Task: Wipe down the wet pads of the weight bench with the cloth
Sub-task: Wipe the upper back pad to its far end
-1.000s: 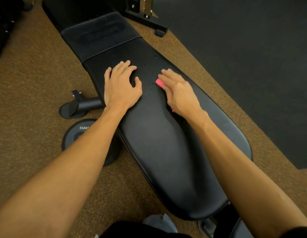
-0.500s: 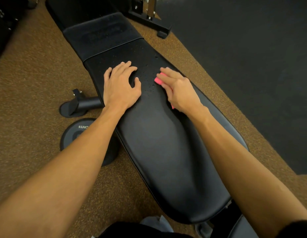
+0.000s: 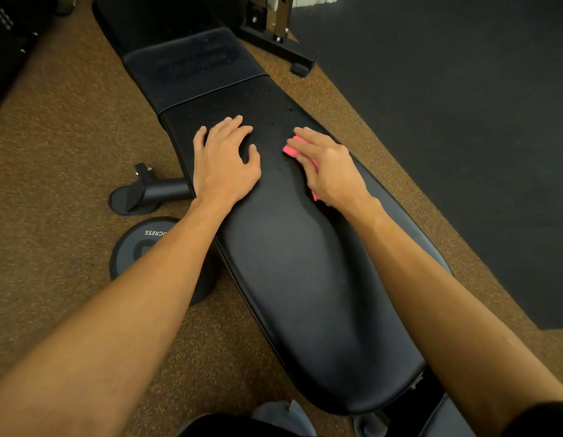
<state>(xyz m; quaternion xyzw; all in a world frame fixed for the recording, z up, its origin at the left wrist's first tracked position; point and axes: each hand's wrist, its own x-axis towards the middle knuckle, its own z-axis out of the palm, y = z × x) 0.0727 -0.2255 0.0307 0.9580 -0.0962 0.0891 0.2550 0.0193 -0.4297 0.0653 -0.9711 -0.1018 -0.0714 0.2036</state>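
Note:
The black weight bench pad (image 3: 299,279) runs from near me up and to the left, and small water droplets (image 3: 274,134) speckle it between my hands. My left hand (image 3: 225,162) lies flat on the pad's left side with fingers spread. My right hand (image 3: 329,165) presses a pink cloth (image 3: 291,148) onto the pad's right side; the cloth shows only at my fingertips and under my palm. A second, matte pad section (image 3: 195,67) adjoins further up.
A black weight plate (image 3: 138,247) and the bench's foot tube (image 3: 157,192) sit on the brown speckled floor left of the bench. A rack base (image 3: 274,42) stands at the top. Dark matting (image 3: 447,121) covers the floor to the right.
My right hand and the pink cloth have slid slightly up the pad. My left hand stays planted in place.

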